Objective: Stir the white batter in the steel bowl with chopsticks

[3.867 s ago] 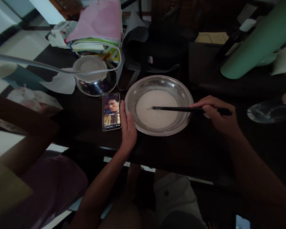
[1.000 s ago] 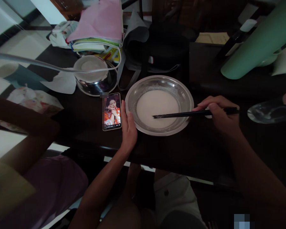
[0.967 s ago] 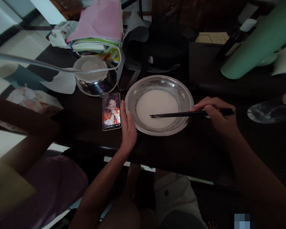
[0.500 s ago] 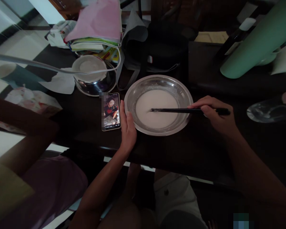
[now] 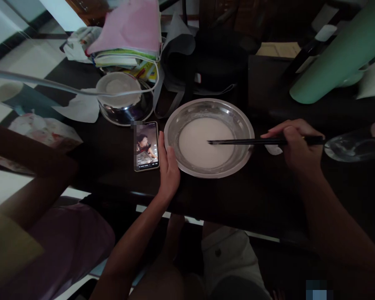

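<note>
A wide metal bowl [image 5: 212, 171] of milky white liquid [image 5: 203, 154] stands on the dark table. My left hand [image 5: 169, 168] grips the bowl's left side, with the thumb by the rim and the other fingers along the outer wall. Held in my right hand [image 5: 303, 148], to the right of the bowl, is a pair of black chopsticks [image 5: 237, 142]. They cross the right rim nearly level, and their tips are at the liquid near the middle. Just left of my left hand lies a phone [image 5: 147, 146] with a lit video screen.
Behind the phone sits an upturned metal bowl [image 5: 125, 104], with a cable across it and stacked books [image 5: 125, 58] beyond. A black bag [image 5: 212, 62] is behind the bowl. A green cylinder [image 5: 334, 62] leans in at right, near a clear plastic item [image 5: 346, 146]. Another person's arm [image 5: 28, 166] is at left.
My right hand has moved right, drawing the chopsticks the same way, so their tips have shifted toward the middle of the liquid. My left hand stays at the bowl. The phone's picture differs.
</note>
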A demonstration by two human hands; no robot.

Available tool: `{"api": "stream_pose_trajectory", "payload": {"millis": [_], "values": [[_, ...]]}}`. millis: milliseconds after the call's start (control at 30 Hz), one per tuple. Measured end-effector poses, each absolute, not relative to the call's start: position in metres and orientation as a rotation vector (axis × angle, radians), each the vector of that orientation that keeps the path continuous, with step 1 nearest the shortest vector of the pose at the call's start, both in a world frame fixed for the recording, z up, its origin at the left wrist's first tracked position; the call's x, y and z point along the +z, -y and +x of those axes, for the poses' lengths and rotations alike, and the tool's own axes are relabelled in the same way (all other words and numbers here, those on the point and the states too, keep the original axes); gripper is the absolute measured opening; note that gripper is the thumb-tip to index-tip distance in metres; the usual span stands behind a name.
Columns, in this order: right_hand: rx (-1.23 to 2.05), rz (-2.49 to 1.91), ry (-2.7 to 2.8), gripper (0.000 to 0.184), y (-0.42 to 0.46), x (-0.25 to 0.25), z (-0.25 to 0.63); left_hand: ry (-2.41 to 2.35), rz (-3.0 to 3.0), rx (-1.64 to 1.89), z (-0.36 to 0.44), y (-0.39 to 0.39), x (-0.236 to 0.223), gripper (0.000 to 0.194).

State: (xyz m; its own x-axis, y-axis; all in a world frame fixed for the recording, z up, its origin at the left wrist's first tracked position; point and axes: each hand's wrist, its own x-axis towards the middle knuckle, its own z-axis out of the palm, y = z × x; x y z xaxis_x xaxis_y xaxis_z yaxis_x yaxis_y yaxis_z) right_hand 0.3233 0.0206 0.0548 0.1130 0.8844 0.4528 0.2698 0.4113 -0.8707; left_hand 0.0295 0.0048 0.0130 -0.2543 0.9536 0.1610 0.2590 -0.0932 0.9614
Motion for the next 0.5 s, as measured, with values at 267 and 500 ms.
{"api": "stream_pose_trajectory", "payload": {"millis": [267, 500], "values": [[0.658, -1.1, 1.706, 0.015, -0.0197, 0.0556, 0.322, -1.541, 1.318, 1.407, 0.0301, -0.0053, 0.0129, 0.068], [0.696, -1.066, 1.454, 0.022, -0.0224, 0.0502, 0.3261, -1.547, 1.328, 1.385, 0.0297, -0.0045, 0.0139, 0.071]]}}
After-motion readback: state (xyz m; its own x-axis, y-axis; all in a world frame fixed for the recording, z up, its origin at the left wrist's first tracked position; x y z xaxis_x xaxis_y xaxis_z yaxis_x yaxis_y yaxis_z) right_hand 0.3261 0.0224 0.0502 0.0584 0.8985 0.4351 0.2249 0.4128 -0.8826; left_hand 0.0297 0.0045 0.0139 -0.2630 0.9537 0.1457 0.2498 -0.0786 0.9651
